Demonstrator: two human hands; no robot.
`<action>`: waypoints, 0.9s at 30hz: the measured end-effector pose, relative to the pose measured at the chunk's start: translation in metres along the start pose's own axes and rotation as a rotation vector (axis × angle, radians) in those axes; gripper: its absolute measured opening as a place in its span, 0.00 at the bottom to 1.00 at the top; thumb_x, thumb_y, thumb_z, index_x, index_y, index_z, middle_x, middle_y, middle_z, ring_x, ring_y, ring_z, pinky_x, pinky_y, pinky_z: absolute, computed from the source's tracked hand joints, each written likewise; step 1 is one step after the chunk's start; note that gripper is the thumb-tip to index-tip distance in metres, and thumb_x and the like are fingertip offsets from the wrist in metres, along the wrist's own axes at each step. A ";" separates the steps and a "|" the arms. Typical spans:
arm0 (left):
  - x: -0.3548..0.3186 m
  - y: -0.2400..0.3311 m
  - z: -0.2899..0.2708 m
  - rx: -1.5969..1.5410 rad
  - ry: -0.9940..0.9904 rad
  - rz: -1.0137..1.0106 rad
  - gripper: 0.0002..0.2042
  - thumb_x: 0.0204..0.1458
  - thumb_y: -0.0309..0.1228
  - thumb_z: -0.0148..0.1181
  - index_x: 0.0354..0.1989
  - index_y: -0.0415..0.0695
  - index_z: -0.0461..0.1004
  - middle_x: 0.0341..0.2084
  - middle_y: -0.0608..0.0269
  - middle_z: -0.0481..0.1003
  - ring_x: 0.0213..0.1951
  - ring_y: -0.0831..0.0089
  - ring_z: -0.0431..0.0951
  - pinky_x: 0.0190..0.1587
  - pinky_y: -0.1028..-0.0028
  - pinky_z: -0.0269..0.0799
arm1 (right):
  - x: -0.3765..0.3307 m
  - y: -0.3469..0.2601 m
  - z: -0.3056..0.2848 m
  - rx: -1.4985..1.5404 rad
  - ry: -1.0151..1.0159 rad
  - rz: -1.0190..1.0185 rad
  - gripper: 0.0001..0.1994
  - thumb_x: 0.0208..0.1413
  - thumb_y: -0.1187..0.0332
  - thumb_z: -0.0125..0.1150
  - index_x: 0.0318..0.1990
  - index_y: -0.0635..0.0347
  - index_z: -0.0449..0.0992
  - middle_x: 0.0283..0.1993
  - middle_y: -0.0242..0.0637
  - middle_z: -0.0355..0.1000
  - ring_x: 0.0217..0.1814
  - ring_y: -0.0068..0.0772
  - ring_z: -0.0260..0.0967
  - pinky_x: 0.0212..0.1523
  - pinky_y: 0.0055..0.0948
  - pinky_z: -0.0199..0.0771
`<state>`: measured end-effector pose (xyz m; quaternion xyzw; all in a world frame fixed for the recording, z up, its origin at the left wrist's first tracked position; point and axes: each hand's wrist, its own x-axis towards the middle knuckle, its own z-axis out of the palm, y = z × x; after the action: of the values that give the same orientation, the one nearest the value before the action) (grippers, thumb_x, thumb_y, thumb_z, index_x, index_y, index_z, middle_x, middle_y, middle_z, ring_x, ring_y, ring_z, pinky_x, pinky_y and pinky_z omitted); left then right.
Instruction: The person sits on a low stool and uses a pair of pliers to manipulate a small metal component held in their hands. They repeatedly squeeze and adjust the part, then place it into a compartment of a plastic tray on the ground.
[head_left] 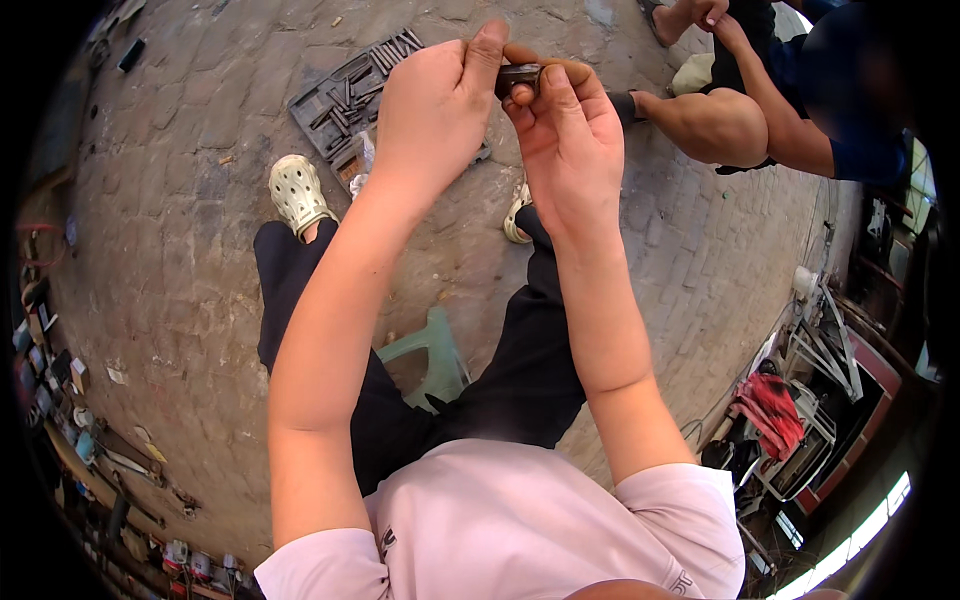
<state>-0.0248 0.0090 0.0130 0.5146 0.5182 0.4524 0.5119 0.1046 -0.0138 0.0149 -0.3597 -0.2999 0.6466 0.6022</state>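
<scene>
Both hands are raised in front of me and meet at a small dark metal piece, a short rod or socket-like part. My left hand is closed, with thumb and fingers pinching its left end. At the other end, the fingertips and thumb of my right hand grip it, palm turned toward me. The fingers cover much of the part, so its exact kind cannot be made out. Beyond and below my left hand, a grey tool case lies open on the ground, holding several metal bits or sockets. My left wrist hides part of it.
Another person sits close by at the upper right. A pale green plastic stool shows between my legs. Cluttered parts line the left edge of the paved floor. At the right lie metal frames and a red cloth.
</scene>
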 end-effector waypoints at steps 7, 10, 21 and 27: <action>-0.003 -0.004 -0.008 0.067 -0.307 0.088 0.18 0.64 0.36 0.48 0.54 0.35 0.69 0.41 0.58 0.76 0.44 0.73 0.74 0.50 0.75 0.67 | 0.018 -0.026 -0.033 0.143 -0.143 0.270 0.07 0.65 0.69 0.52 0.44 0.62 0.72 0.49 0.42 0.75 0.41 0.21 0.71 0.44 0.23 0.76; -0.003 0.002 -0.009 0.154 -0.348 0.079 0.16 0.64 0.34 0.48 0.52 0.34 0.71 0.38 0.57 0.76 0.41 0.70 0.75 0.48 0.74 0.69 | 0.016 -0.029 -0.040 0.066 -0.131 0.291 0.08 0.65 0.70 0.51 0.46 0.65 0.71 0.51 0.46 0.73 0.38 0.24 0.71 0.45 0.26 0.76; -0.020 -0.006 -0.008 0.570 -0.221 0.221 0.13 0.58 0.27 0.52 0.49 0.37 0.73 0.34 0.51 0.74 0.37 0.55 0.75 0.43 0.67 0.71 | 0.007 -0.017 -0.039 -0.251 -0.123 0.223 0.09 0.65 0.70 0.52 0.45 0.68 0.70 0.47 0.45 0.75 0.37 0.22 0.71 0.43 0.23 0.74; -0.016 0.003 -0.012 0.077 -0.349 0.126 0.15 0.61 0.30 0.51 0.54 0.38 0.72 0.39 0.58 0.77 0.42 0.69 0.77 0.47 0.72 0.70 | 0.010 -0.026 -0.044 0.163 -0.184 0.402 0.08 0.64 0.67 0.55 0.43 0.62 0.73 0.37 0.32 0.75 0.37 0.21 0.73 0.41 0.23 0.76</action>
<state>-0.0377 -0.0066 0.0175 0.6359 0.4050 0.3672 0.5448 0.1556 -0.0029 0.0104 -0.3021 -0.2225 0.8056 0.4585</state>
